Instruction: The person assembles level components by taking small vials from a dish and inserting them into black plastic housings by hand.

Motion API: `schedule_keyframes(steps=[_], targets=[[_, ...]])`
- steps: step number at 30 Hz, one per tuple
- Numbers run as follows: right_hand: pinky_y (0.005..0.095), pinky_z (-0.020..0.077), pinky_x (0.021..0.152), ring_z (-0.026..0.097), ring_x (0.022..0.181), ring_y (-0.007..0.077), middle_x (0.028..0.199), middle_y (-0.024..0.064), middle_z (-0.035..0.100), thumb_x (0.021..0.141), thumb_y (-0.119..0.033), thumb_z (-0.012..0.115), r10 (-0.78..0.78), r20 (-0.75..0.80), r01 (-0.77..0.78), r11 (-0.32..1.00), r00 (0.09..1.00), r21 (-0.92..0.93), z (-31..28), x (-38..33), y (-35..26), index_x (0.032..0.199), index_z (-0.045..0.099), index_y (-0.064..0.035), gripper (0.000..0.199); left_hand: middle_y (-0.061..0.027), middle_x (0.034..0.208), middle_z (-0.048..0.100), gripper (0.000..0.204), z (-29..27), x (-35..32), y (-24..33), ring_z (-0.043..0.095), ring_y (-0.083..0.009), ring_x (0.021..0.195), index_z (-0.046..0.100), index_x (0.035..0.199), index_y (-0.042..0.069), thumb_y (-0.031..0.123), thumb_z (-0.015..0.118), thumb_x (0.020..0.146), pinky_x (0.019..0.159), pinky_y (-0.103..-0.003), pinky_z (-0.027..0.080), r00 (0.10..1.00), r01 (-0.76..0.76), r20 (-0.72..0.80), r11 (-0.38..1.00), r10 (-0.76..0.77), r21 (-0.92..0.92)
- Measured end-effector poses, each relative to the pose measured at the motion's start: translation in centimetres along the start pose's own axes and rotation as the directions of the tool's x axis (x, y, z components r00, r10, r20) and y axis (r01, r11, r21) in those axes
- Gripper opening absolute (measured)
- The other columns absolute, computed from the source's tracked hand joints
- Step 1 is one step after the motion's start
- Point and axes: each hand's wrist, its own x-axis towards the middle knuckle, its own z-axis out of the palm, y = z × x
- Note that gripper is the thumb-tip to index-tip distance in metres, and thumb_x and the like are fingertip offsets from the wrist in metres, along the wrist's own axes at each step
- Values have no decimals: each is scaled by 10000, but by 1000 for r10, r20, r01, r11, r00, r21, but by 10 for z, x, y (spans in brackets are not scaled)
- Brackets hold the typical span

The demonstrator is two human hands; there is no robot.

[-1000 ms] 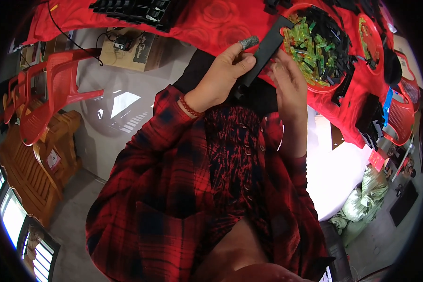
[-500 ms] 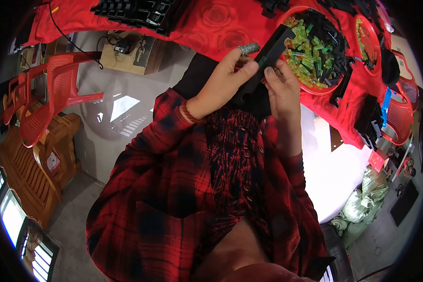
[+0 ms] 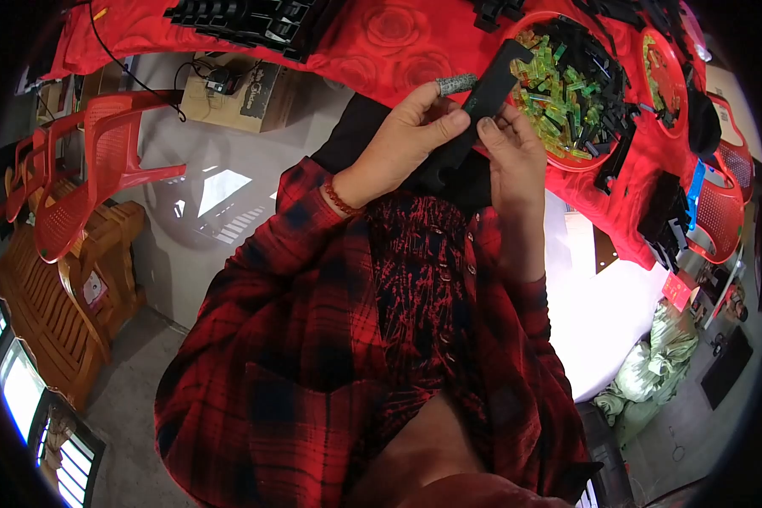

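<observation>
Both hands hold a long black plastic strip (image 3: pixel 493 85) with a notch at each end, tilted from my lap up toward the upper right. My left hand (image 3: pixel 415 131) pinches it from the left, thumb on top, and one finger wears a grey patterned wrap (image 3: pixel 457 83). On the other side my right hand (image 3: pixel 514 152) grips the strip's edge between thumb and fingers. Just past the strip stands a round red basket (image 3: pixel 567 162) full of small yellow-green translucent pieces (image 3: pixel 546 106) and black pieces (image 3: pixel 597 80).
A red rose-patterned tablecloth (image 3: pixel 389 34) covers the table. Stacked black parts (image 3: pixel 245 25) lie at the far left of it, more black parts (image 3: pixel 665 216) at the right. A second red basket (image 3: pixel 673 123) stands far right. Red chairs (image 3: pixel 110 161) are on the left.
The black strip has turned in my hands, so its broad flat face shows now where a narrower side with a green spot showed before. Both hands have shifted only slightly.
</observation>
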Motion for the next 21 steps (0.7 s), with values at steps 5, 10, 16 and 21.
schedule_keyframes(steps=[5, 10, 16, 21], targets=[[258, 488, 824, 599, 895, 118, 1050, 82, 643, 975, -86, 582, -136, -42, 126, 975, 990, -182, 14, -7, -13, 1227, 556, 32, 280, -38, 1141, 629, 321, -7, 5, -12, 609, -135, 1029, 519, 1313, 60, 162, 546, 1009, 903, -282, 497, 998, 58, 12, 990, -57, -127], [263, 507, 786, 603, 850, 120, 1042, 73, 603, 977, -29, 545, -236, -69, 209, 937, 969, -279, 24, -14, -21, 1212, 567, 39, 246, -129, 1188, 637, 311, -17, 9, -10, 665, -234, 1002, 522, 1285, 41, 225, 452, 1044, 829, -335, 567, 962, 271, 152, 832, -225, -485], [240, 518, 728, 589, 816, 114, 1043, 69, 478, 972, 37, 488, -472, 75, 448, 759, 878, -471, 28, -15, -17, 1166, 602, 37, 225, -155, 1212, 632, 318, -20, 11, -16, 659, -279, 1076, 523, 1286, 33, 220, 407, 1058, 851, -364, 580, 956, 293, 186, 778, -227, -556], [318, 474, 832, 568, 951, 217, 1092, 126, 534, 902, 49, 561, -543, 101, 466, 595, 834, -655, 20, -13, -11, 1102, 676, -24, 242, -132, 1173, 641, 285, -19, 9, -18, 652, -278, 1088, 539, 1270, 48, 192, 430, 1050, 875, -373, 572, 956, 293, 179, 729, -232, -619]])
